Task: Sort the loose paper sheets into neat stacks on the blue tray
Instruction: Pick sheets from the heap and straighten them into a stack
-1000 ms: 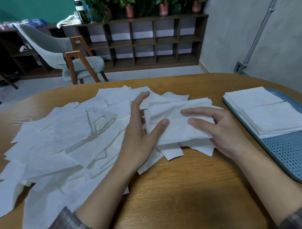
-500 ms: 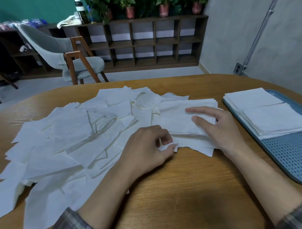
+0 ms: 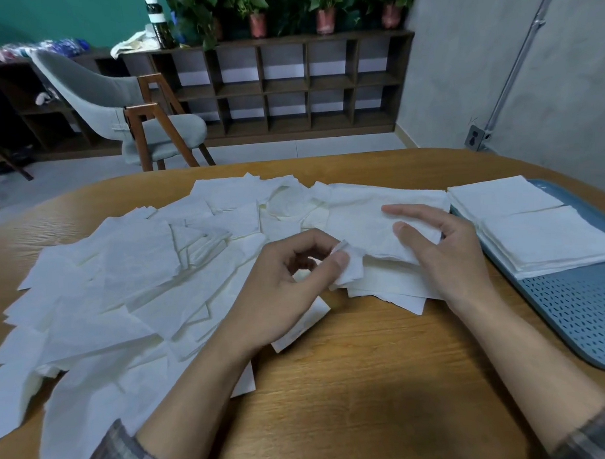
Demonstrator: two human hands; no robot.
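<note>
Left hand [image 3: 289,281] is pinching the corner of one sheet [image 3: 366,234] between thumb and finger, right hand [image 3: 442,255] just rests flat on it, fingers straight, gripping nothing. Loose paper sheets [image 3: 124,287] sprawl across the table [image 3: 368,381] from 9 to 12 o'clock, and two neat stacks [image 3: 548,238] sit on the blue tray [image 3: 571,309] at 3 o'clock

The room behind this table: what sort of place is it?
Probably an office or studio lounge, though a home is possible: a long cubby shelf lines the wall, potted plants stand on it, and a grey chair sits nearby.
</note>
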